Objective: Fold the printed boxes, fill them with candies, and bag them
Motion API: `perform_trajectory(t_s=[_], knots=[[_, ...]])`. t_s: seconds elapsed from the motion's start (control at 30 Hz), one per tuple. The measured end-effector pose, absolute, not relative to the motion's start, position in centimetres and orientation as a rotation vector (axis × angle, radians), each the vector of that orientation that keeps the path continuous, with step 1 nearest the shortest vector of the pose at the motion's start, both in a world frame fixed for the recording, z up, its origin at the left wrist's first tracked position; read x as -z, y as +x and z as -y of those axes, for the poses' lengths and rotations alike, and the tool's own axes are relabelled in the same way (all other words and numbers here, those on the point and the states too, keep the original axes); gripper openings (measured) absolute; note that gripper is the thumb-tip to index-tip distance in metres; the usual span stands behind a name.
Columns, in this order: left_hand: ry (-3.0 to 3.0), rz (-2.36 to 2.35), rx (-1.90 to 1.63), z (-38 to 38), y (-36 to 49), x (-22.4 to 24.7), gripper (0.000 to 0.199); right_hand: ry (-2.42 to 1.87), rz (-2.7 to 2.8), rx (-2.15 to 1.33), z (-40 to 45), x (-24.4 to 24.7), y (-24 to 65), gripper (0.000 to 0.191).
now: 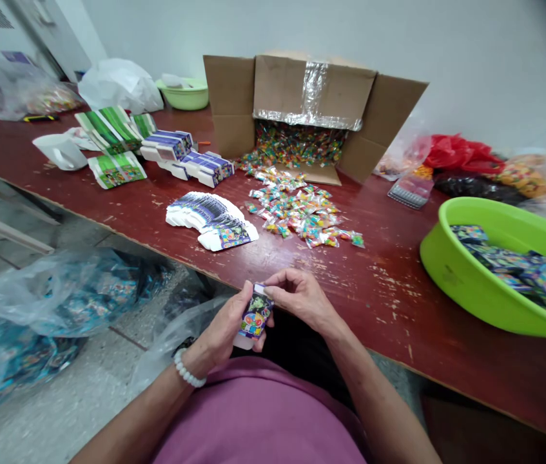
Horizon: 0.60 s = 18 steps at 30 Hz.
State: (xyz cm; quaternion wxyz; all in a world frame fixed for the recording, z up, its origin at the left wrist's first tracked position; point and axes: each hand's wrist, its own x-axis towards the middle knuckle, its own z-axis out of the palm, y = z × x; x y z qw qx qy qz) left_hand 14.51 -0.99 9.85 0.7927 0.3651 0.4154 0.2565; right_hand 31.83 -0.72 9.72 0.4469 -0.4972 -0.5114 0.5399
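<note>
My left hand point(229, 322) is closed around a small printed candy box point(257, 316), dark with bright pictures, held just off the table's front edge. Its lower end shows a white flap. At the top end, the bent fingers of my right hand point(296, 298) pinch the box's white upper flap. Beyond my hands lies a fanned row of flat candy boxes point(209, 219) of the same print. To the right of that row, wrapped candies point(302, 209) spill out of an open cardboard carton point(314, 96).
A green basin point(439, 258) with filled boxes stands at the right. Bundled green boxes point(113, 132), purple boxes point(188, 154) and a white cup point(61, 151) sit at the left back. Plastic bags with blue packets point(84, 309) lie on the floor, left.
</note>
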Motion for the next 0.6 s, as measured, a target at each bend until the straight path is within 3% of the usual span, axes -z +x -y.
perform_trajectory(t_s=[0.3,0.47,0.6], knots=[[1.011,-0.868,-0.538,0.2,13.9,-9.5,0.070,-1.225,1.134,-1.297,0.7,-10.1,31.1,0.017],[0.939,-0.869,-0.563,0.5,14.2,-9.3,0.064,-1.119,1.348,-1.282,1.4,-10.5,31.7,0.020],[0.936,-0.915,-0.600,0.9,14.6,-8.8,0.062,-1.116,1.679,-1.034,1.9,-10.0,32.1,0.020]])
